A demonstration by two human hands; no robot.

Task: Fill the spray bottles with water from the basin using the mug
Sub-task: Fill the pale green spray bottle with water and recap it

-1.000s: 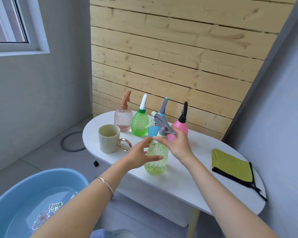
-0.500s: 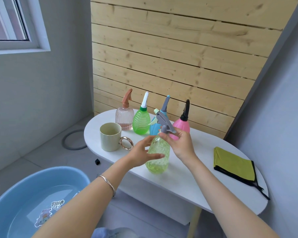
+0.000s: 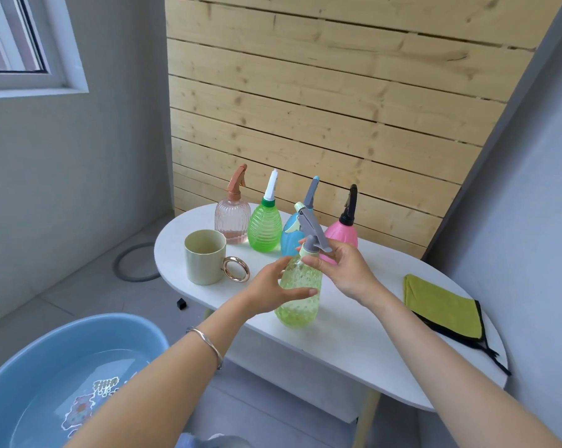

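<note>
A pale yellow-green spray bottle (image 3: 300, 305) stands near the front edge of the white oval table (image 3: 354, 331). My left hand (image 3: 273, 287) wraps its body. My right hand (image 3: 341, 270) pinches the collar under its grey spray head (image 3: 312, 232). Behind stand a clear pink bottle (image 3: 231, 221), a green bottle (image 3: 264, 227), a blue bottle (image 3: 289, 236) and a pink bottle (image 3: 344, 232), each with its sprayer on. The cream mug (image 3: 205, 257) with a gold ring handle sits at the left. The blue basin (image 3: 56, 376) holds water on the floor at the lower left.
A yellow-green cloth (image 3: 441, 308) with black trim lies on the table's right end. A wooden slat wall stands behind the table. A grey ring (image 3: 134, 261) and a small black block (image 3: 181, 303) lie on the floor tiles.
My right hand has shifted its fingers on the spray head's collar while my left hand keeps holding the bottle's body. The spray head has turned slightly.
</note>
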